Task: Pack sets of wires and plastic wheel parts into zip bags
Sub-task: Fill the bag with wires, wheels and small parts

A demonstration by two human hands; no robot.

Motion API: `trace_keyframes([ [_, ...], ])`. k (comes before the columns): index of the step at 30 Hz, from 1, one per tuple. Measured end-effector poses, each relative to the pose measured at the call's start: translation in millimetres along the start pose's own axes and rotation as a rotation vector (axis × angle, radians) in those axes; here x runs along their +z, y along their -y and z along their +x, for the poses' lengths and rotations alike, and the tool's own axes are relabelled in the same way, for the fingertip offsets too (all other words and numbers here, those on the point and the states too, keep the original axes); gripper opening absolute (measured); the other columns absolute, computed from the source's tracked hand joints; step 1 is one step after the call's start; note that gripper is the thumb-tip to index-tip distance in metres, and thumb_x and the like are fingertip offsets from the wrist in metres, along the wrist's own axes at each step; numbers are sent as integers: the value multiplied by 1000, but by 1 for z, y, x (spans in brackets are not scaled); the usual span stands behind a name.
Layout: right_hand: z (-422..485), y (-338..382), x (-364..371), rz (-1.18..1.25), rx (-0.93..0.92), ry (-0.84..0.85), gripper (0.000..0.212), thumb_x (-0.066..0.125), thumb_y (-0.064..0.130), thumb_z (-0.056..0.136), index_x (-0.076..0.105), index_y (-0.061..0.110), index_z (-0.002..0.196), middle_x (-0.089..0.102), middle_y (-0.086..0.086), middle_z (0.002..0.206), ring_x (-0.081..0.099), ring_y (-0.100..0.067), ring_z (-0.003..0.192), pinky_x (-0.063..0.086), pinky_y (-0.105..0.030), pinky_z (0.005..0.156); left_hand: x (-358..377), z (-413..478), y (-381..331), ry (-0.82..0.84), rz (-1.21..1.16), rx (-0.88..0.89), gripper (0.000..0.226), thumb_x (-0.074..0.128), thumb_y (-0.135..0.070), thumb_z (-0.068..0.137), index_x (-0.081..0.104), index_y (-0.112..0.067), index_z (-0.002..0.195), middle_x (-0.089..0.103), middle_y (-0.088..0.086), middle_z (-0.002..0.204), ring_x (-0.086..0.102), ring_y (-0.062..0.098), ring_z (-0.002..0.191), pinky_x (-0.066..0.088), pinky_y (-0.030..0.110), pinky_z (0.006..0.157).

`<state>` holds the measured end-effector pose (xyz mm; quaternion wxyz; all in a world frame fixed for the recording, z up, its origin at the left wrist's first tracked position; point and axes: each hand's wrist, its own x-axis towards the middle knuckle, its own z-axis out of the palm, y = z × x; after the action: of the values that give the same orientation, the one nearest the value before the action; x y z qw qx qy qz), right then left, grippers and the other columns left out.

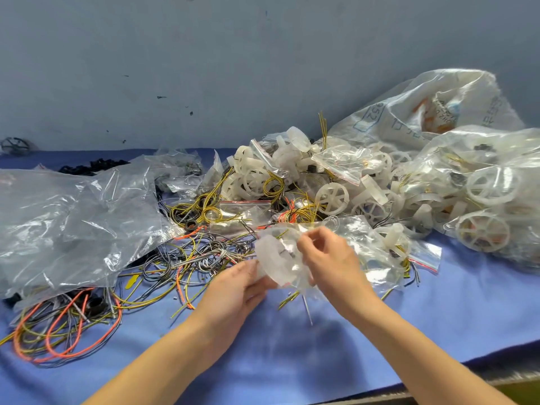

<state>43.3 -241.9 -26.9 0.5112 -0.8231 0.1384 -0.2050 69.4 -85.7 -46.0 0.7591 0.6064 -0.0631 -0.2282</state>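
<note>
Head view: a translucent plastic wheel part [270,255] and a clear zip bag [295,271] are held together just above the blue table cover [321,346], close in front of the person. The left hand [236,290] is curled under the bag's lower left edge, thumb on top, and film and wheel rim appear to be gripped together. The right hand [330,258] is raised at the bag's upper right, with thumb and forefinger pinched on the film. Whether the zip strip itself is caught cannot be told through the blur.

The wheel lies between the hands, nearer the left, its broad face turned toward the camera. Yellow wires [287,299] hang out below the bag.

Judgement: the set is only partly bagged. The wheel sits left of the right fingertips, so seating is likely to be steered by the left hand.
</note>
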Motion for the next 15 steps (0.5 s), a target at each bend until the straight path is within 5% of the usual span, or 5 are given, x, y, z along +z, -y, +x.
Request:
trace_keyframes([
  [2, -3, 5, -4, -66, -130, -98, 15, 59, 31, 92, 59, 23, 78, 62, 16, 66, 55, -2, 59, 38, -17, 55, 0, 1, 3, -45, 127, 19, 32, 40, -22, 104, 67, -6, 108, 74, 14, 96, 66, 23, 94, 50, 29, 88],
  [5, -15, 13, -2, -249, -306, -133, 14, 58, 37, 91, 56, 26, 82, 59, 12, 63, 56, -8, 64, 39, -25, 57, -4, -3, 0, -67, 523, 279, 25, 48, -24, 101, 71, -21, 93, 71, -9, 74, 63, 7, 75, 49, 16, 67],
  [8, -27, 20, 4, -449, -487, -180, 11, 52, 38, 90, 55, 28, 86, 46, 14, 65, 54, -14, 62, 39, -33, 52, -6, -1, -8, -107, 708, 432, 26, 50, -32, 100, 72, -19, 93, 70, 0, 78, 60, 12, 66, 48, 30, 64],
  [12, -36, 29, 6, -582, -576, -164, 28, 35, 47, 93, 55, 28, 88, 55, 9, 75, 59, -18, 58, 35, -30, 46, -1, 5, -22, -116, 400, 100, 40, 53, -33, 98, 64, -4, 75, 58, 2, 57, 44, 10, 42, 38, 23, 39],
  [15, -42, 32, 8, -639, -602, -144, 23, 40, 45, 96, 54, 29, 90, 58, 9, 79, 59, -16, 55, 34, -29, 42, 3, 7, -26, 55, -208, -111, 28, 58, -23, 93, 65, 3, 102, 62, 8, 76, 58, 11, 67, 52, 18, 55],
])
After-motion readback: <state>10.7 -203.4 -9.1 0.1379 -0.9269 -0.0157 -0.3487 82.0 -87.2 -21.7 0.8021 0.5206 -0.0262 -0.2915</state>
